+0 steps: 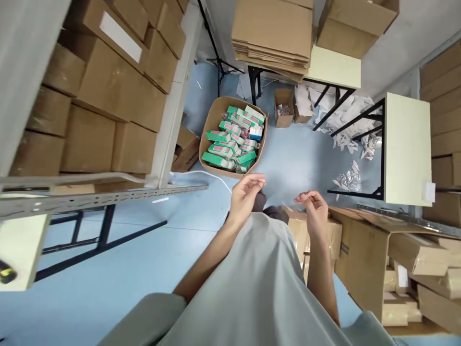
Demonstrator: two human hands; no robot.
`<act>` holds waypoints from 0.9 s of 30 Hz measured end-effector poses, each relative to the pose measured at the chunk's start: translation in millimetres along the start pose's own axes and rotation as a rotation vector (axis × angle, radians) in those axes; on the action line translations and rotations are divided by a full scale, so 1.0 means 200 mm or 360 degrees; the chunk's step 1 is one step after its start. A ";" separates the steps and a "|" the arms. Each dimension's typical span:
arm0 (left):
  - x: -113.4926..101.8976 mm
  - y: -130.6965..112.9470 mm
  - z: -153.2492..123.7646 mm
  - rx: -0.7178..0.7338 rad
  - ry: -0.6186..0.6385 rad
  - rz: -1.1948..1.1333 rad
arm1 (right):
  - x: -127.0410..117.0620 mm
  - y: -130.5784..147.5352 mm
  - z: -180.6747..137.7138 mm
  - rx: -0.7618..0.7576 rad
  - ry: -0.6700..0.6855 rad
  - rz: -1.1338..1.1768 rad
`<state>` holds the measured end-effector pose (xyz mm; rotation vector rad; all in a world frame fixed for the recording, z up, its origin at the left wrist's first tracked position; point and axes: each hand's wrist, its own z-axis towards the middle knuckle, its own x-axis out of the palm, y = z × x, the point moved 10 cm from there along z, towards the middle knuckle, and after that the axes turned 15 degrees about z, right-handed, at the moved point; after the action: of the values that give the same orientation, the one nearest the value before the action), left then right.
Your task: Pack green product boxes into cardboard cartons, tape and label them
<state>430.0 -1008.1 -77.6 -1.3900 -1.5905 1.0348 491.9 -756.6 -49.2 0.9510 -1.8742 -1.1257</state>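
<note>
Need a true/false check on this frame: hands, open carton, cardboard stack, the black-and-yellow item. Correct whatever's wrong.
1. The left hand is nearer than the right hand to the carton of green-and-white boxes. True.
2. The carton is closed over its contents. False: its top is open and the boxes show.
3. The stack of flattened cardboard lies on a table. True.
4. The right hand grips a green-and-white box. False: no box is in it.
5. The black-and-yellow item lies on a pale surface at the picture's left edge. True.

the small boxes (pixel 220 151) are green and white, the floor (pixel 126 269) blue.
</note>
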 end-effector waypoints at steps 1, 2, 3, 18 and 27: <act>0.00 -0.05 0.11 -0.0001 -0.0020 -0.0011 | 0.10 0.04 0.11 -0.0007 0.0052 -0.0037; 0.00 -0.09 0.22 -0.0014 -0.0043 -0.0023 | 0.20 0.08 0.22 -0.0008 0.0110 -0.0076; -0.01 -0.12 0.32 -0.0040 -0.0068 -0.0037 | 0.30 0.12 0.33 -0.0003 0.0162 -0.0115; -0.37 -0.02 1.72 -0.0366 -0.1003 -0.0090 | 1.23 -0.71 2.20 0.1066 0.0720 -0.0482; -0.38 0.50 2.42 -0.0574 -0.1134 -0.0173 | 1.38 -1.37 2.79 0.1568 0.0538 -0.0408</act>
<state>29.2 -1118.0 -354.7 -1.1946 -2.4399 1.3082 -55.7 -884.1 -431.3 1.8150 -2.0290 -0.0547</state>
